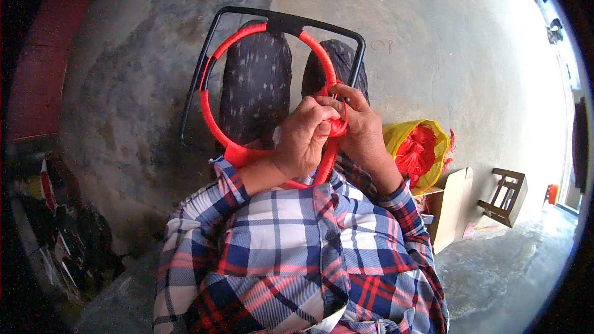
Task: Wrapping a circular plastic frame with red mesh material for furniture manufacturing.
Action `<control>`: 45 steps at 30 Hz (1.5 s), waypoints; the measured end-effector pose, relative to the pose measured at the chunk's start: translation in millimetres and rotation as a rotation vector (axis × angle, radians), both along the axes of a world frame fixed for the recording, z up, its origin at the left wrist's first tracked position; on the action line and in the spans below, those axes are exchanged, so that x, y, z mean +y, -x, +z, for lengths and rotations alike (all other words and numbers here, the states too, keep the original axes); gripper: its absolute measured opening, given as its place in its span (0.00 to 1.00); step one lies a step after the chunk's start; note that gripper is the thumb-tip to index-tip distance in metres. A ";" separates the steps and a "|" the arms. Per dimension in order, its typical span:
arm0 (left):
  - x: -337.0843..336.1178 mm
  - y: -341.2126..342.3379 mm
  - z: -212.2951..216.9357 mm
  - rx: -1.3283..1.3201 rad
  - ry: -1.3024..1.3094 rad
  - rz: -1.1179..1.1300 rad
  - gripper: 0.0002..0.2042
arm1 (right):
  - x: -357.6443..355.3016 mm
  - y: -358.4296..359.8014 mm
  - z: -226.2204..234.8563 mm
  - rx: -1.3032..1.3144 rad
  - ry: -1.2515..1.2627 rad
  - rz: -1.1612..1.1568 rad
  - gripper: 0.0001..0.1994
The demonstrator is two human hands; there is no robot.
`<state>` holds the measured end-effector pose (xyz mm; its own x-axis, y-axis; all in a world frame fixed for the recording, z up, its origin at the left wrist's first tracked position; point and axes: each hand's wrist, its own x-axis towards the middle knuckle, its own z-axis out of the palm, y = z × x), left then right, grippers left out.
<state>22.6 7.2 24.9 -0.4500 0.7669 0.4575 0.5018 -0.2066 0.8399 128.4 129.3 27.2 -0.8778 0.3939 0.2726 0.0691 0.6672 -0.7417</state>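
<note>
A round ring (325,62) wrapped in red cord lies across my knees, joined to a squared black metal frame (334,29). Dark bare patches show at its top and upper left side. My left hand (303,136) is closed, fingers and thumb pinching red cord at the ring's right side. Beside it my right hand (364,131) is also closed on the red cord, its fingers bent over the ring. Between them sits a small bundle of red cord (337,127), looped and partly hidden by the fingers.
To my right stands a yellow bag (392,138) holding a heap of red cord (416,156). Past it are an open cardboard box (451,213) and a small wooden stool (518,198) on the concrete floor. Dark clutter (74,229) lies at the lower left.
</note>
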 end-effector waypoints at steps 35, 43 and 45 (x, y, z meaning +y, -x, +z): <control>8.3 20.1 -30.3 -1.383 0.410 -0.255 0.05 | 14.9 -89.9 -44.0 0.094 1.123 -0.469 0.08; 2.4 28.3 -14.5 -1.464 0.331 -0.312 0.03 | 6.9 -116.4 -60.8 0.074 1.228 -0.419 0.05; -0.8 35.7 -16.9 -1.460 0.344 -0.314 0.03 | 29.8 -150.4 -70.8 -0.064 1.150 -0.629 0.06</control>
